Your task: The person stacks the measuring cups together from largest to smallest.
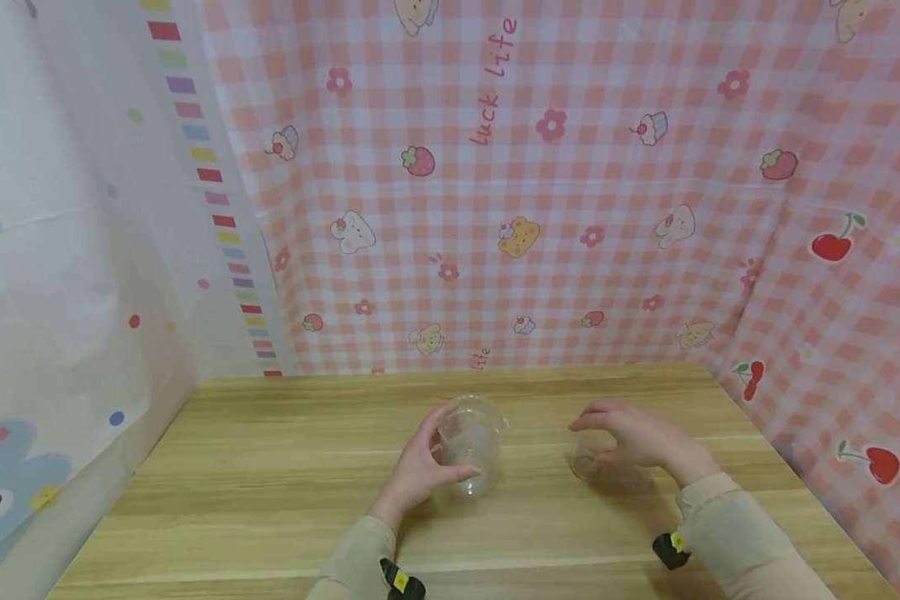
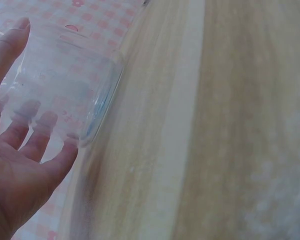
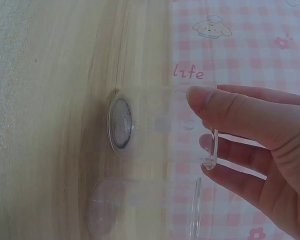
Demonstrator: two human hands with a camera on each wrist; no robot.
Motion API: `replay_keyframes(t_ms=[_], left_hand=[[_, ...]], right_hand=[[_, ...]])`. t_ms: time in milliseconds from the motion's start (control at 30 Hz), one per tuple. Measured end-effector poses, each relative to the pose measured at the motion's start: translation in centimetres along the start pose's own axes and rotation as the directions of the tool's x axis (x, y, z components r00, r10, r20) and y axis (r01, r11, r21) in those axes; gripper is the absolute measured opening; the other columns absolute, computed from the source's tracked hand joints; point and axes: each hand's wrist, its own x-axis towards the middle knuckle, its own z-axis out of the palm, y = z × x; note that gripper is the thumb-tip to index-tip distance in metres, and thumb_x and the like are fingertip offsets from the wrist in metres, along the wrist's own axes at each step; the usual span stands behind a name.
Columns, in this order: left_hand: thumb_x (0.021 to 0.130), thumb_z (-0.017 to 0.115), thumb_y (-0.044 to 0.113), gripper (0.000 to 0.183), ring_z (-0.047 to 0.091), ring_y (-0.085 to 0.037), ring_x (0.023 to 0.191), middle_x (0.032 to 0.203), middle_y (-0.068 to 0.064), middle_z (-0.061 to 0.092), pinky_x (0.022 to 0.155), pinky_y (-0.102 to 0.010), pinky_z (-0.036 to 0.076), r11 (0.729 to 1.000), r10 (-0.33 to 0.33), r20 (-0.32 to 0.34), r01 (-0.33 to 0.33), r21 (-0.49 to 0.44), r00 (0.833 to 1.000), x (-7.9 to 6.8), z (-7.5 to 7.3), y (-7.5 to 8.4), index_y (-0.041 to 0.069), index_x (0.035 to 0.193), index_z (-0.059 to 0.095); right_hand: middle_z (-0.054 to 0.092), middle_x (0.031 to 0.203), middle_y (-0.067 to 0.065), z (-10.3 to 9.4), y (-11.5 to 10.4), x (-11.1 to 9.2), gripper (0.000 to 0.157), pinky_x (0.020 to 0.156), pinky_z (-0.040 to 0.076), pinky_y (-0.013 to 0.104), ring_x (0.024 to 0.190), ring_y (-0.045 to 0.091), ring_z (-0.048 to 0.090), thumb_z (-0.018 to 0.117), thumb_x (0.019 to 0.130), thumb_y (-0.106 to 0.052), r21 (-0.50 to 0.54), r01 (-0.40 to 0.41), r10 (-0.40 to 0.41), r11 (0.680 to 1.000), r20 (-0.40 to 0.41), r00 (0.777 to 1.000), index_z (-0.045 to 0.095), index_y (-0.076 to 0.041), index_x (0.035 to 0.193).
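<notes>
My left hand [image 1: 429, 462] grips a wide clear beaker [image 1: 474, 442] from its left side, thumb in front and fingers behind. In the left wrist view the beaker [image 2: 65, 80] stands with its base at the wooden tabletop. Over to the right, my right hand [image 1: 633, 437] holds a smaller clear beaker [image 1: 587, 458] near its rim. The right wrist view shows this small beaker [image 3: 150, 120] with faint printed marks, its round base down at the table, thumb and fingers at the rim. Beside it stands a second clear vessel [image 3: 140, 210], which the hand hides in the head view.
The wooden table [image 1: 270, 483] carries the vessels. A pink checked cloth [image 1: 540, 183] hangs behind it and on the right, and a white patterned cloth [image 1: 67, 250] hangs on the left. A black wrist device [image 1: 671, 550] sits at the right sleeve.
</notes>
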Motion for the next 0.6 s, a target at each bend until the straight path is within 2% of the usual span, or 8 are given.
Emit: replay_keyframes(t_ms=[233, 400, 600], left_hand=[[0.072, 0.089, 0.008, 0.094, 0.041, -0.038, 0.136, 0.148, -0.013, 0.043, 0.105, -0.055, 0.039, 1.0, -0.007, -0.006, 0.007, -0.002, 1.0, -0.03, 0.04, -0.02, 0.018, 0.15, 0.038], [0.072, 0.087, 0.0, 0.095, 0.04, -0.042, 0.135, 0.148, -0.019, 0.041, 0.105, -0.058, 0.039, 1.0, -0.01, -0.007, 0.01, -0.001, 1.0, 0.04, 0.14, 0.25, 0.011, 0.151, 0.036], [0.073, 0.088, 0.005, 0.094, 0.041, -0.039, 0.135, 0.149, -0.015, 0.042, 0.105, -0.055, 0.04, 1.0, -0.011, -0.006, 0.011, 0.004, 1.0, -0.04, 0.09, 0.29, 0.014, 0.151, 0.037]], right_hand=[[0.063, 0.118, 0.006, 0.25, -0.16, 0.04, 0.045, 0.09, 0.052, 0.048, 0.107, 0.029, 0.061, 0.082, 0.08, -0.013, 0.012, -0.03, 0.03, 0.999, -0.024, 0.999, 0.068, -0.007, 0.122], [0.064, 0.117, 0.006, 0.07, -0.54, 0.19, 0.044, 0.089, 0.053, 0.047, 0.106, 0.028, 0.062, 0.083, 0.08, -0.016, 0.022, -0.044, 0.045, 0.999, -0.05, 0.998, 0.068, -0.009, 0.122], [0.064, 0.118, 0.007, -0.21, -0.81, 0.33, 0.045, 0.088, 0.054, 0.046, 0.106, 0.028, 0.063, 0.083, 0.08, -0.017, 0.025, -0.043, 0.045, 0.999, -0.068, 0.997, 0.068, -0.009, 0.122]])
